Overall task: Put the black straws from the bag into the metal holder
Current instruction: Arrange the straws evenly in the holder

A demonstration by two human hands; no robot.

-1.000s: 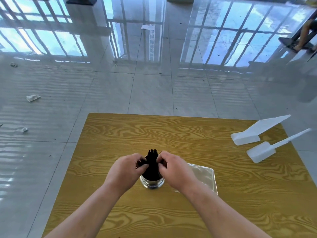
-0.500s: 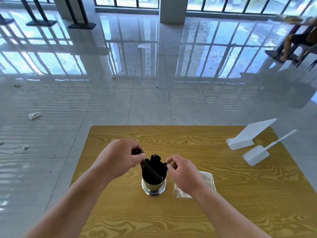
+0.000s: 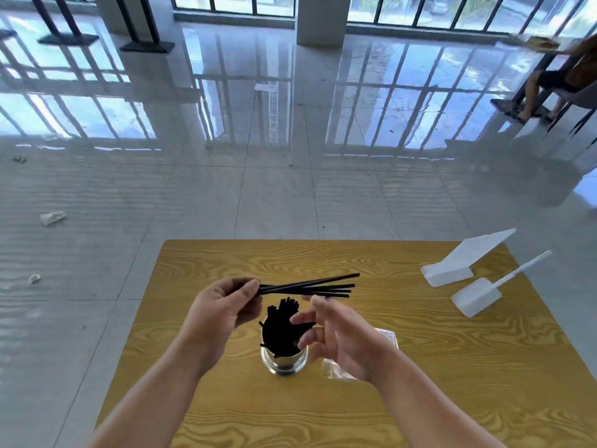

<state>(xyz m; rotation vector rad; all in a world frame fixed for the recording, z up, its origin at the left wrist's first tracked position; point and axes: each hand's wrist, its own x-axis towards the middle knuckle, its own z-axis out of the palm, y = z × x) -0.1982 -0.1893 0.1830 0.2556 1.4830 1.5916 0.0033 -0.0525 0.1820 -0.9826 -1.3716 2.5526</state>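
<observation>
White plastic scoops (image 3: 452,270) right of shiny metal holder (image 3: 284,363), clear plastic bag (image 3: 387,337) behind slack, empty right hand (image 3: 339,334), left hand (image 3: 223,312) pinching thin black straws (image 3: 310,287) above holder, level, tips pointing right

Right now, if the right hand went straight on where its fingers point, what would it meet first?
Probably the straws standing in the metal holder: fingers of the right hand point left at their tops. Depth is unclear.
</observation>
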